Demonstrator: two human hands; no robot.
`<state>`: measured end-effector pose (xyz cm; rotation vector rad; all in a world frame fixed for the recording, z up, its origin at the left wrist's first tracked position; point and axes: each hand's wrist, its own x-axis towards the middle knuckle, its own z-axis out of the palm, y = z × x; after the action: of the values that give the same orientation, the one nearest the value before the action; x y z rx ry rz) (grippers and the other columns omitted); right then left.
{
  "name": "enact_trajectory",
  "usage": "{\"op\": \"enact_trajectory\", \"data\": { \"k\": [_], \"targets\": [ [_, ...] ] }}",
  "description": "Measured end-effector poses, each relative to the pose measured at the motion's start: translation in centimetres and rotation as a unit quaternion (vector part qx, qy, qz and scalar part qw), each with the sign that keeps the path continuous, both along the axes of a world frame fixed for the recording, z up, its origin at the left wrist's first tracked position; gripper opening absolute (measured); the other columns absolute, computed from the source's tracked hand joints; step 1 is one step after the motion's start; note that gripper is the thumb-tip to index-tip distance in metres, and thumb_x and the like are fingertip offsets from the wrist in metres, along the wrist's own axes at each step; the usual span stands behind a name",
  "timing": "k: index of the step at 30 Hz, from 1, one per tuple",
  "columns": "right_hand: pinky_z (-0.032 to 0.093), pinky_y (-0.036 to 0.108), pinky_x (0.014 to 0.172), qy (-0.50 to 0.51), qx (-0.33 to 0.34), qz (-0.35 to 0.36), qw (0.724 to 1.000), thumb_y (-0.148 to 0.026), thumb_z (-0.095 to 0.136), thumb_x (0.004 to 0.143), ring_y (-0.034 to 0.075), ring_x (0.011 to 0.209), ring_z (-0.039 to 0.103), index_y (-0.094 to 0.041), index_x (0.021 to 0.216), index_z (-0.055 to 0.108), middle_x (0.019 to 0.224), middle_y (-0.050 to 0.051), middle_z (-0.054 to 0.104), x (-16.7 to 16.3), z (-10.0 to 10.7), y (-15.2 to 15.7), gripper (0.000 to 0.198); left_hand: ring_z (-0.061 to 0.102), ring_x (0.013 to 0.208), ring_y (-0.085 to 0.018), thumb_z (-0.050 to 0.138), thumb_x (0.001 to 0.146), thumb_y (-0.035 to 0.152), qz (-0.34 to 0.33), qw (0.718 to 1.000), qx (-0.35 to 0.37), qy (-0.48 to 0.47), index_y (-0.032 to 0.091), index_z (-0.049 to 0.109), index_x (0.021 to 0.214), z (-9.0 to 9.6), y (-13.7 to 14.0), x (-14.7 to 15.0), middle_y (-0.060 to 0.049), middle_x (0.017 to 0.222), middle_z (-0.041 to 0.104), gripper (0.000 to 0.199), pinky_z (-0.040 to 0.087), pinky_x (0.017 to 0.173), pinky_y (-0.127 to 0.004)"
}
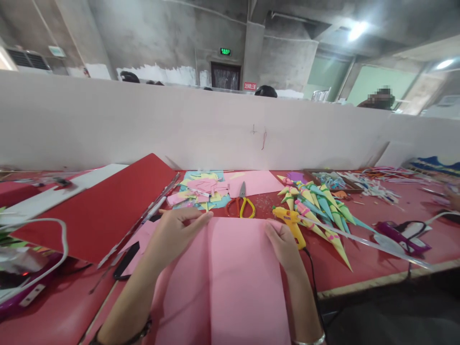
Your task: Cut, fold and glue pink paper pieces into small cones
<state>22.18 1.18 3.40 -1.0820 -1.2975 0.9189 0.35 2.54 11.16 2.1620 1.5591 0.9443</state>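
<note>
A large sheet of pink paper (247, 278) lies in front of me, with a lengthwise crease left of its middle. My left hand (179, 235) pinches its far edge near the crease, thumb and fingers closed. At the far right corner my right hand (283, 242) grips the same sheet, its fingers partly hidden behind the paper. Just beyond the sheet lie scissors (242, 201) with red and yellow handles, blades pointing away. Close to my right hand is a yellow glue gun (290, 224) with a long clear glue stick in it.
Folded paper cones (323, 206) in yellow, green and blue lie to the right. Paper scraps (204, 187) sit behind my left hand. Red board (108, 211) covers the left side, with a phone (127, 261) near it. Purple power strips (402, 237) and cables rest on both sides. A white partition (201, 129) stands behind.
</note>
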Motion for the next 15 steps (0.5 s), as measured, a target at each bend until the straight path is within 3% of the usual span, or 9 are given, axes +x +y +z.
{"op": "enact_trajectory", "data": {
  "k": [6, 15],
  "targets": [
    [0.038, 0.022, 0.053, -0.043, 0.048, -0.001, 0.998, -0.039, 0.042, 0.083, 0.013, 0.058, 0.045, -0.013, 0.069, 0.063, 0.058, 0.0, 0.051, -1.0, 0.6, -0.1, 0.036, 0.02, 0.046, -0.009, 0.043, 0.073, 0.045, 0.032, 0.999, -0.007, -0.037, 0.02, 0.023, 0.048, 0.1, 0.3, -0.3, 0.005, 0.05, 0.019, 0.042, 0.018, 0.042, -0.024],
    [0.026, 0.021, 0.047, -0.137, 0.107, -0.067, 0.983, -0.034, 0.042, 0.085, 0.009, 0.048, 0.037, -0.015, 0.059, 0.053, 0.05, -0.005, 0.038, -1.5, 0.6, -0.3, 0.034, 0.019, 0.047, -0.008, 0.048, 0.072, 0.046, 0.063, 0.997, -0.005, -0.051, 0.019, 0.029, 0.046, -0.2, 0.3, -0.9, 0.005, 0.05, 0.019, 0.042, 0.017, 0.043, -0.023]
  ]
}}
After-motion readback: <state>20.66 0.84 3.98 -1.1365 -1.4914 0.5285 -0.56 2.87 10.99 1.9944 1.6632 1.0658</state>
